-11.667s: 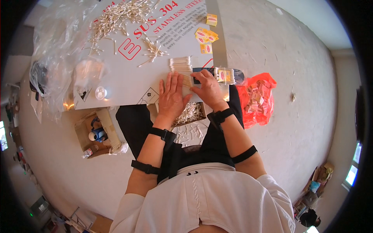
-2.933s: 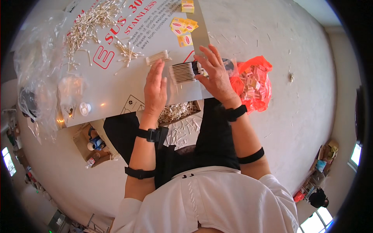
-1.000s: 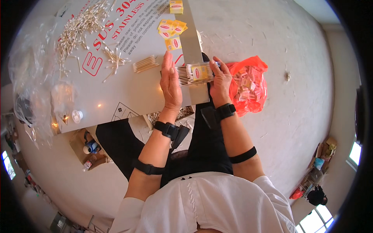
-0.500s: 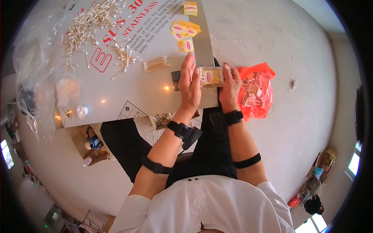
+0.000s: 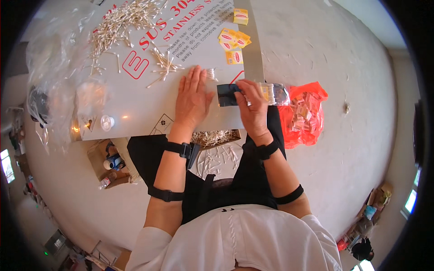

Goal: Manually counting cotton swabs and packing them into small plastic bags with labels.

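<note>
My left hand (image 5: pixel 193 101) lies flat on the table with its fingers stretched out, covering a small row of cotton swabs (image 5: pixel 211 74) whose white tips show beside the fingertips. My right hand (image 5: pixel 254 108) is curled around one end of a clear packet of cotton swabs (image 5: pixel 271 94) with a yellow card inside. The packet's loose, shiny end sticks out past the table's right edge. The right fingertips are over a dark square piece (image 5: pixel 227 95) on the tabletop; whether they touch it I cannot tell.
A loose swab heap (image 5: pixel 124 27) and a smaller pile (image 5: pixel 163 65) lie on the printed metal table (image 5: pixel 144 110). Yellow cards (image 5: pixel 234 38) sit near its right edge. A red bag (image 5: pixel 305 115) holds small pink packets. Clear plastic (image 5: pixel 58 77) covers the left; a swab box (image 5: pixel 214 139) stands below.
My left hand has let go of the packet and moved left onto the row of swabs. The right hand keeps the packet, its fingers now curled over it. The whole view has shifted slightly.
</note>
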The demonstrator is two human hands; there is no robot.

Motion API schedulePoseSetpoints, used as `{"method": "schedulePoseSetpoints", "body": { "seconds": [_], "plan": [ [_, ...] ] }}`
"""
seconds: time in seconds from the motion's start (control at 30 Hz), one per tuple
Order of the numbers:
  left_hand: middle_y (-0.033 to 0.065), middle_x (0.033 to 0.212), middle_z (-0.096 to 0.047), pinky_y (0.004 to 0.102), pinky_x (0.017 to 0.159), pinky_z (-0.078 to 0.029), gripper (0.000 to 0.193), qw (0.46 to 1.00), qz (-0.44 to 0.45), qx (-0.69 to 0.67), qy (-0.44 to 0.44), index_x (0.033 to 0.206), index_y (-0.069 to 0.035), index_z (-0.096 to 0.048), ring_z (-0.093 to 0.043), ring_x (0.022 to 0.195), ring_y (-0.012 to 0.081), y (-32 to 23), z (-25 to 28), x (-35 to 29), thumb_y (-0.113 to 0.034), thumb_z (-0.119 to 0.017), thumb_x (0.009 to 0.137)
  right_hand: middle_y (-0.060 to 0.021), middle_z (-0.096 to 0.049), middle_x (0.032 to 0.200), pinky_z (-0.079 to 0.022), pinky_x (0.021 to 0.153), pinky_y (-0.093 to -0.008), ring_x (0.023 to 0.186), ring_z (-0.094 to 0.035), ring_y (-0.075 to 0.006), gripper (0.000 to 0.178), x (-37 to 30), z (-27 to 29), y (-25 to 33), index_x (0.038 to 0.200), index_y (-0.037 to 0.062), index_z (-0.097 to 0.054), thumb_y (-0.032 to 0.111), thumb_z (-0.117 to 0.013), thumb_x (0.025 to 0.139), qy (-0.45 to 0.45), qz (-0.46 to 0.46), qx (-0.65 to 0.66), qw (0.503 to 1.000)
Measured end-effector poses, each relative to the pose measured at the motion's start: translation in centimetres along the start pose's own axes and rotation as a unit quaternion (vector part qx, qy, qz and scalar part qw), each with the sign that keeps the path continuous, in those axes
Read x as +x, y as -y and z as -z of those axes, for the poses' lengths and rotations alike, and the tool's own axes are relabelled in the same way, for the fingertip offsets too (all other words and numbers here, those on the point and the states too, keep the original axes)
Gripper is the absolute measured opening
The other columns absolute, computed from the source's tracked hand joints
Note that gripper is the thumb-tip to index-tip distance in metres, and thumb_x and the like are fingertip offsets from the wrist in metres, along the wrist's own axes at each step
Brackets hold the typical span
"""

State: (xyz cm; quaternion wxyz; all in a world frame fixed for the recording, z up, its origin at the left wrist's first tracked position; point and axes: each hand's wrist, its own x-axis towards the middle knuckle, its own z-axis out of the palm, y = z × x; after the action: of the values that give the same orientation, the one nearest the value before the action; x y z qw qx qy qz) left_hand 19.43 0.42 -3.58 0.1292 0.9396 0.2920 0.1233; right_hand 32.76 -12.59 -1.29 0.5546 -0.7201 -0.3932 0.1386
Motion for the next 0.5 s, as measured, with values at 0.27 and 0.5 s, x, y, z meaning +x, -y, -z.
{"method": "schedulePoseSetpoints", "body": {
  "seconds": [0.27,0.5],
  "plan": [
    [0.0164,0.150,-0.033,0.0474,0.115,-0.022,0.063,0.999,-0.011,-0.041,0.020,0.142,0.000,-0.037,-0.030,0.140,0.0320,-1.4,0.3,-3.1,-0.021,-0.062,0.088,-0.0120,-0.053,0.133,-0.037,0.106,-0.0437,0.127,-0.045,-0.0315,0.042,-0.4,-4.1,-1.7,0.120,0.0012,-0.058,0.007,-0.059,0.079,0.109,0.174,-0.245,0.947],
    [0.0127,0.125,-0.053,0.0478,0.095,-0.039,0.046,0.967,0.134,-0.006,-0.217,0.121,-0.007,-0.054,-0.048,0.115,0.0358,6.4,2.4,-1.8,-0.004,-0.067,0.077,-0.0112,-0.058,0.125,-0.041,0.103,-0.0440,0.120,-0.051,-0.0298,0.036,-0.3,-3.9,-1.5,0.113,0.0017,-0.060,0.008,-0.058,0.078,0.102,0.216,-0.231,0.943]
  ]
}}
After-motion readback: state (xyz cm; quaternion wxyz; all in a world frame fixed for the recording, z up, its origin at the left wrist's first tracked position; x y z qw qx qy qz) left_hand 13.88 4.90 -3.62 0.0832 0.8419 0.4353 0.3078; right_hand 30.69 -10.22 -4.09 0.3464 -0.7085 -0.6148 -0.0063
